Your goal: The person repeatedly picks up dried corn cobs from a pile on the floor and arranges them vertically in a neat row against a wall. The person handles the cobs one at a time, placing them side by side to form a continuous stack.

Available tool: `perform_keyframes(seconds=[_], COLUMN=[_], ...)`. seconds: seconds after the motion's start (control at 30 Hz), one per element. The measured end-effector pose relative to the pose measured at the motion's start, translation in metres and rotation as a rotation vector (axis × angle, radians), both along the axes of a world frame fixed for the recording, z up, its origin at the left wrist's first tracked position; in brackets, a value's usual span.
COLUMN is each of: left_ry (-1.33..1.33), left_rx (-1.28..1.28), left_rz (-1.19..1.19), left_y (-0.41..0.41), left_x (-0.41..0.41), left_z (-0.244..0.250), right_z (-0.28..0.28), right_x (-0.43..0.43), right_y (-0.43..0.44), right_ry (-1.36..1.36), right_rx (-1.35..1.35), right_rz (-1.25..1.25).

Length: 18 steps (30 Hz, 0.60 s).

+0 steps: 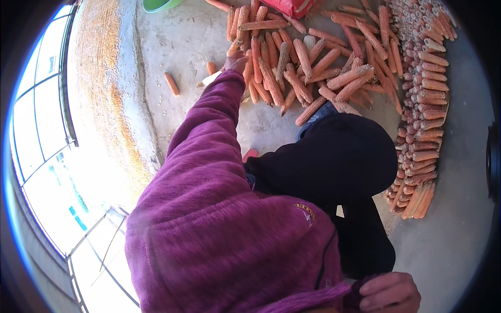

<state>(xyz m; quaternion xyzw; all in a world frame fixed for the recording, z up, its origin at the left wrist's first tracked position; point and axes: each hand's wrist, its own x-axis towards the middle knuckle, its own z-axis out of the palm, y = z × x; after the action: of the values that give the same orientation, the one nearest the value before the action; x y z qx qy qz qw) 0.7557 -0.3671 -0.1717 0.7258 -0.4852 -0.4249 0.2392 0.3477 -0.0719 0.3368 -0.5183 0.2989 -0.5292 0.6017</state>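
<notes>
My left hand [236, 61] reaches out to the left edge of a loose pile of shelled corn cobs [305, 58]. Its fingers are at the cobs there, partly hidden, and I cannot tell whether they grip one. Beside that wrist lies a pale piece of corn husk [209, 80]. Two short cobs rest apart from the pile, one reddish cob [171, 84] and a smaller cob piece [211, 68]. Low at the right, my right hand [391, 292] has curled fingers against the purple jacket [227, 250]; whether it holds the cloth is unclear.
A neatly stacked wall of cobs [424, 113] runs along the right. Loose corn kernels [113, 90] spread over the floor at left. A green basin [160, 4] and a red bag [291, 6] stand at the top. My dark-trousered knee [344, 156] is beside the pile.
</notes>
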Motion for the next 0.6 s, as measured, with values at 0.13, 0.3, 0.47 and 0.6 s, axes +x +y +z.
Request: perform_keyframes(seconds=[0.13, 0.3, 0.47, 0.6], left_ry=[-0.201, -0.431, -0.232, 0.046], left_rx=[0.165, 0.303, 0.184, 0.183], left_rz=[-0.096, 0.056, 0.134, 0.153], left_y=[-0.012, 0.006, 0.003, 0.018], left_x=[0.023, -0.067, -0.029, -0.084], left_z=[-0.039, 0.020, -0.013, 0.038], right_z=[-0.024, -0.046, -0.062, -0.057], right_x=[-0.019, -0.041, -0.054, -0.049], right_y=[0.008, 0.019, 0.027, 0.037], right_ry=[0.230, 0.395, 0.422, 0.414], right_rx=[0.049, 0.122, 0.196, 0.278], right_rz=[-0.131, -0.312, -0.315, -0.357])
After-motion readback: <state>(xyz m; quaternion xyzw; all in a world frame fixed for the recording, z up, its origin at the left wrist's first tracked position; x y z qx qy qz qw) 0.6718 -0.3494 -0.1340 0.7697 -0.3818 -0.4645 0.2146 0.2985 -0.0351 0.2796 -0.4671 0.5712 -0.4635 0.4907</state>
